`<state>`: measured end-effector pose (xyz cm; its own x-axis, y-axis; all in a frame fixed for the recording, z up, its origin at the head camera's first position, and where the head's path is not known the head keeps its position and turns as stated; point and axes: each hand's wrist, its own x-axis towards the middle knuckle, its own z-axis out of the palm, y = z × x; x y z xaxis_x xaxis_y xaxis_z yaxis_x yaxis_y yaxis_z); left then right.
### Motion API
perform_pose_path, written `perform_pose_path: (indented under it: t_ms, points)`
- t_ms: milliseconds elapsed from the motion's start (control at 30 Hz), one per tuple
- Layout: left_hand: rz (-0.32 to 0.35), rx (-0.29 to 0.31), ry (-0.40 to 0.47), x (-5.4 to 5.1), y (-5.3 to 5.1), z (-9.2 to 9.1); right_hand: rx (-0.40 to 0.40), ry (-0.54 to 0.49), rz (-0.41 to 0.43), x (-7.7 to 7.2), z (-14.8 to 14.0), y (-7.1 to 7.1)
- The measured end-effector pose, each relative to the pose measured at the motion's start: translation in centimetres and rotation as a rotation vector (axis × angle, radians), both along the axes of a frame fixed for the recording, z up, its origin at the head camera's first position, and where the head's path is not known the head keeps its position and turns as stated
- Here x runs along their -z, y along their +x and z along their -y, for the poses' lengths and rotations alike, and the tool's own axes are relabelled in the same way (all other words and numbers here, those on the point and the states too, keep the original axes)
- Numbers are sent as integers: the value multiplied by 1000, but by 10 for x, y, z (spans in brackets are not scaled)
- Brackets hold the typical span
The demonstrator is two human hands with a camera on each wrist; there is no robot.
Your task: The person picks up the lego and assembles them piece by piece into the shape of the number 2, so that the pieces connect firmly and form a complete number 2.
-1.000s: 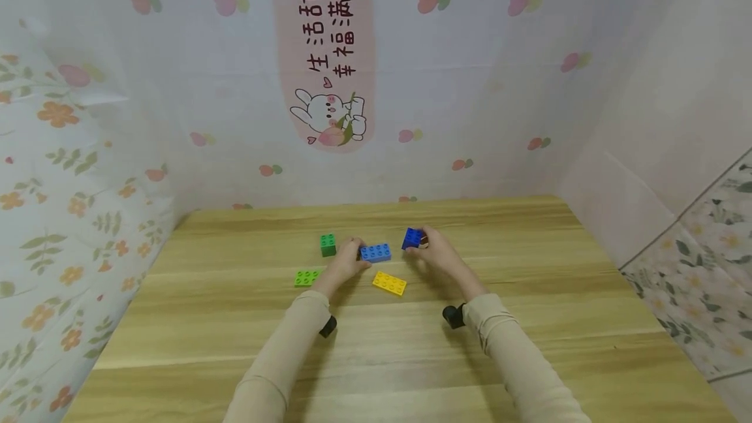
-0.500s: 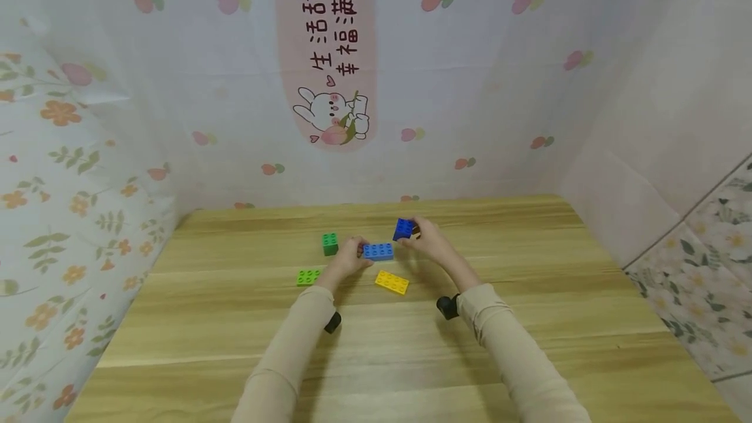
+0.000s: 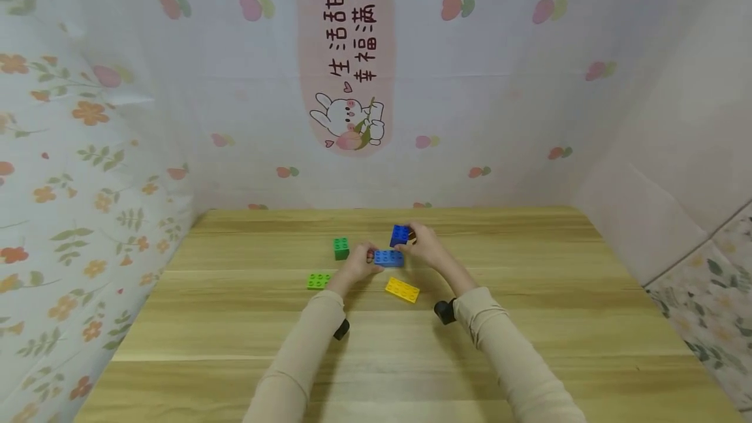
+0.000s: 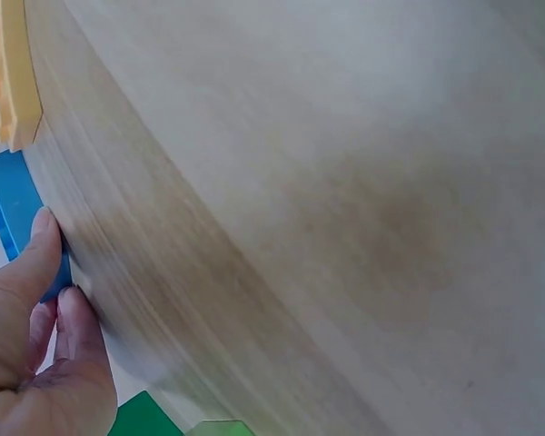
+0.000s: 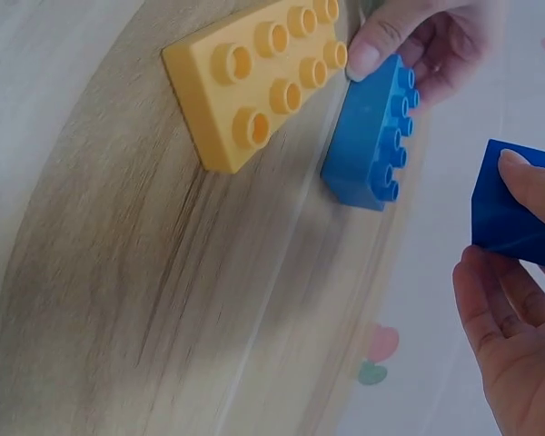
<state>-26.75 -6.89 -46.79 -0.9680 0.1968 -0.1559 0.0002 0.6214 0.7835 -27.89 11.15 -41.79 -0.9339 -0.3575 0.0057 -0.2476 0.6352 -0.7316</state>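
Observation:
On the table lies a light blue building brick with two rows of studs. My left hand pinches its left end between thumb and fingers; the left wrist view shows the thumb on its side. My right hand holds a smaller dark blue brick by its right side. In the right wrist view, the dark blue brick is raised off the table, apart from the light blue brick, both with visible space between them.
A yellow brick lies in front of the light blue one. Left of my left hand are a green brick and a light green brick, the latter partly behind my wrist. A patterned cloth hangs behind the wooden table.
My right hand has carried the dark blue brick leftward, from beside the light blue brick to above its right part. My left hand keeps its hold. The head view has shifted slightly.

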Motion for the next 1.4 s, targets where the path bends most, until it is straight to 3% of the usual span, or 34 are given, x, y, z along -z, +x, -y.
perform_pose_path:
  t_ms: [233, 333, 367, 467, 567, 600, 767, 800, 833, 967, 1200, 1400]
  points:
    - [17, 7, 8, 1, -4, 0, -33, 15, 17, 1, 9, -1]
    - [21, 19, 17, 9, -13, 1, -36, 19, 21, 4, 13, -3]
    - [-11, 37, 22, 21, -20, 3, -36, 22, 25, 5, 13, -3]
    - [-18, 48, 7, 25, -25, 3, -45, 27, 41, 8, 15, -5]
    - [-5, 42, 11, 20, -21, 0, -62, 28, 48, 10, 15, -7]
    - [26, 26, 5, 8, -15, -2, -82, 21, 23, 19, 13, -13]
    - [9, 27, -15, -1, -6, -5, -79, 31, 43, 23, 15, -17]
    - [8, 28, -20, -1, -5, -5, -77, 32, 45, 24, 16, -17]
    - [12, 27, -21, -1, -5, -6, -61, 44, 73, 16, 19, -12]
    - [23, 19, -1, -2, -5, -5, -61, 59, 81, 17, 22, -12]
    - [12, 20, 10, -1, -6, -2, -112, 81, 47, 15, 23, -13]
    - [20, 13, 26, -2, -4, 1, -142, 114, 70, 14, 27, -12]
